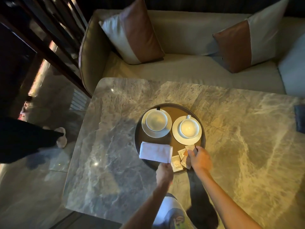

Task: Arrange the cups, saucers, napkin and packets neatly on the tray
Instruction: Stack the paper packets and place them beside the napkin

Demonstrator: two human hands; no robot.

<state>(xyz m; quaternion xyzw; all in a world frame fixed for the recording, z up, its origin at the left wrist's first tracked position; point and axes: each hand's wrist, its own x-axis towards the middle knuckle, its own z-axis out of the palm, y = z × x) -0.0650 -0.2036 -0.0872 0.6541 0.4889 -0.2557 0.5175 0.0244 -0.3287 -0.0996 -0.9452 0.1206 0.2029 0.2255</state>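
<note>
A round dark tray point(177, 108) sits on the marble table. Two white cups rest on white saucers at its far side: the left cup point(156, 120) on its saucer point(145, 129), the right cup point(189, 127) on its saucer point(177, 134). A folded white napkin point(155, 152) lies at the tray's near left, overhanging the rim. Several small packets point(177, 161) lie at the near right. My left hand point(164, 173) touches the napkin's near corner. My right hand point(200, 160) pinches a brown packet point(185, 160) among them.
The marble table point(247, 138) extends widely around the tray. A beige sofa point(189, 71) with two brown-and-white cushions stands behind it. A dark blue object point(299, 119) lies at the table's right edge. Another person's leg and slipper point(61, 137) are on the floor at left.
</note>
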